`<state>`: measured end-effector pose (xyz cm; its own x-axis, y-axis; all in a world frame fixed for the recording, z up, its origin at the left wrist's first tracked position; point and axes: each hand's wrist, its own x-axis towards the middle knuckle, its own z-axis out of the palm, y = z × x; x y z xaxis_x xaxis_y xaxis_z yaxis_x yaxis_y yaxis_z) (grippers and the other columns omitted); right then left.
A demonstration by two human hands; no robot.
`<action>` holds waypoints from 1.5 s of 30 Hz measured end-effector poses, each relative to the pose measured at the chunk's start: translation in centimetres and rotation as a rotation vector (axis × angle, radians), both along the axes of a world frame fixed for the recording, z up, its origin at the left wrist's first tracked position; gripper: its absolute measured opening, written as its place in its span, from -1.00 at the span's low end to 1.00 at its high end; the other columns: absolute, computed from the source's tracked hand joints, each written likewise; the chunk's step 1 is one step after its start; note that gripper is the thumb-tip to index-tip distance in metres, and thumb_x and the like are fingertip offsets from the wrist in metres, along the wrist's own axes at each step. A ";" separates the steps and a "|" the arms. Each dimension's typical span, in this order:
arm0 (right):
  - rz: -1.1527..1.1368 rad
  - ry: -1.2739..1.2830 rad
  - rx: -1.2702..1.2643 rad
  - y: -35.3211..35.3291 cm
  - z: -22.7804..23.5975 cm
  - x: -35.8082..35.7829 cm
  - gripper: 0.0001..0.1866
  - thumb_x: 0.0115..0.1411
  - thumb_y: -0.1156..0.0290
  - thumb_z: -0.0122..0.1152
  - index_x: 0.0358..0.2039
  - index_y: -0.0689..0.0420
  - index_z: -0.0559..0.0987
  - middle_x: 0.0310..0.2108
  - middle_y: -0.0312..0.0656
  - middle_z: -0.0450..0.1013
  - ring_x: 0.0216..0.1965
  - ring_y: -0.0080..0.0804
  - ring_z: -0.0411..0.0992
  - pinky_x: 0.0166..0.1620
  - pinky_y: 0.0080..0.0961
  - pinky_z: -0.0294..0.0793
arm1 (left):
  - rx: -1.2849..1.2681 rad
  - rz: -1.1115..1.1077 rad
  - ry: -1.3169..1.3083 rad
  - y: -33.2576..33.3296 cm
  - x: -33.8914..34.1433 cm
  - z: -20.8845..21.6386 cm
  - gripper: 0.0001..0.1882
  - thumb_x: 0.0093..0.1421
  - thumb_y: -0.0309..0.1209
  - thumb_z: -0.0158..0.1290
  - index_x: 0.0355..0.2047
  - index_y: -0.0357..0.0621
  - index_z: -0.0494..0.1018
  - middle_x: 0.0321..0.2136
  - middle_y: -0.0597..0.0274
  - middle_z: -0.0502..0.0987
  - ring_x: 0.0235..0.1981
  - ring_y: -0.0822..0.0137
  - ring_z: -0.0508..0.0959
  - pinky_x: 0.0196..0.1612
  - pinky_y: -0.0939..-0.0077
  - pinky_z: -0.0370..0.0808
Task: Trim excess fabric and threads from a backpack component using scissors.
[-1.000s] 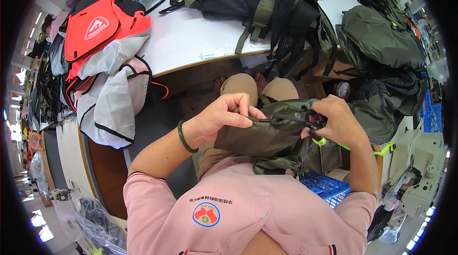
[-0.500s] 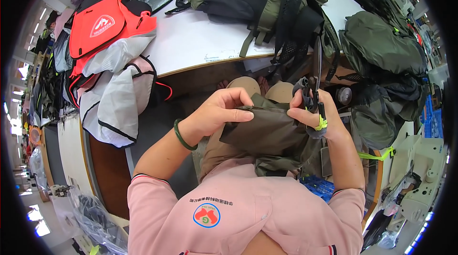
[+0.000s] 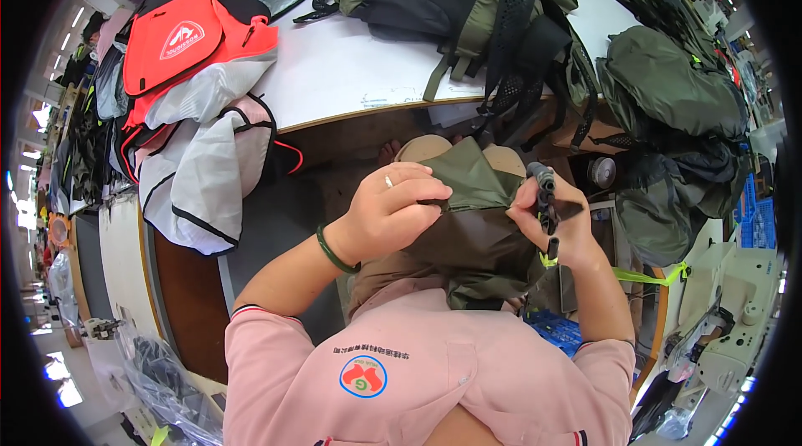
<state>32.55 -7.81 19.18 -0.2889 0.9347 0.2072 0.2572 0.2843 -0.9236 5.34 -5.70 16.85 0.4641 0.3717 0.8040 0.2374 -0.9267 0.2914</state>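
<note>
A piece of dark olive fabric [image 3: 472, 233] hangs over my lap, with a seam or edge running between my hands. My left hand [image 3: 397, 204], wearing a ring and a green bangle, pinches that edge at its left end. At the right end my right hand [image 3: 558, 216] pinches the same edge between thumb and forefinger. Also in my right hand is a slender dark tool [image 3: 545, 187], with a yellow-green tie near its lower end; its exact kind is not clear. A flap of the fabric stands up beyond my fingers toward the table.
Ahead, a white table [image 3: 334, 70] bears an olive and black backpack [image 3: 451, 12]. An orange-red and grey bag [image 3: 180, 45] drapes over its left side. Olive bags [image 3: 672, 83] are piled at right, above a sewing machine [image 3: 743, 304]. A blue basket [image 3: 555, 329] sits low beside me.
My left hand has turned over, its back now showing, while keeping its pinch on the fabric. A fabric flap has risen beyond the edge. The dark tool has tilted in my right hand.
</note>
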 end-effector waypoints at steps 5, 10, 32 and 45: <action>0.033 -0.071 0.085 -0.3 0.4 0.1 -0.71 -0.16 0.66 0.41 -0.48 0.10 0.46 -0.51 -0.28 0.47 -0.38 -0.28 0.41 -0.16 -0.39 0.37 | 0.031 0.034 -0.038 -0.2 -0.1 0.0 -0.73 -0.11 -0.67 0.23 -0.47 -0.11 0.38 -0.27 0.14 0.58 -0.32 0.19 0.59 -0.09 0.16 0.59; 0.186 -0.170 0.147 -0.3 0.7 0.5 -0.72 -0.16 0.64 0.41 -0.49 0.17 0.44 -0.47 -0.22 0.39 -0.37 -0.29 0.39 -0.29 -0.43 0.40 | -0.047 -0.054 -0.045 -0.1 0.1 -0.4 -0.73 -0.09 -0.67 0.23 -0.47 -0.12 0.36 -0.27 0.10 0.59 -0.29 0.17 0.61 -0.06 0.13 0.58; 0.087 -0.788 0.568 2.1 5.4 2.5 -0.55 -0.30 0.26 0.56 -0.49 0.13 0.45 -0.52 -0.25 0.38 -0.39 -0.21 0.39 -0.23 -0.31 0.34 | -0.115 -0.124 -0.112 -0.5 0.4 -0.2 -0.75 -0.06 -0.68 0.21 -0.46 -0.13 0.37 -0.29 0.07 0.59 -0.31 0.13 0.60 -0.08 0.15 0.58; 0.309 -0.278 -0.136 2.0 3.2 -0.3 -0.74 -0.06 0.40 0.44 -0.51 0.20 0.49 -0.58 -0.19 0.39 -0.55 -0.37 0.34 -0.43 -0.50 0.32 | -1.543 -0.499 -0.310 0.2 0.1 1.1 -0.88 0.25 -0.51 0.09 -0.25 -0.31 0.54 -0.36 0.33 0.54 -0.36 0.59 0.46 -0.23 0.68 0.41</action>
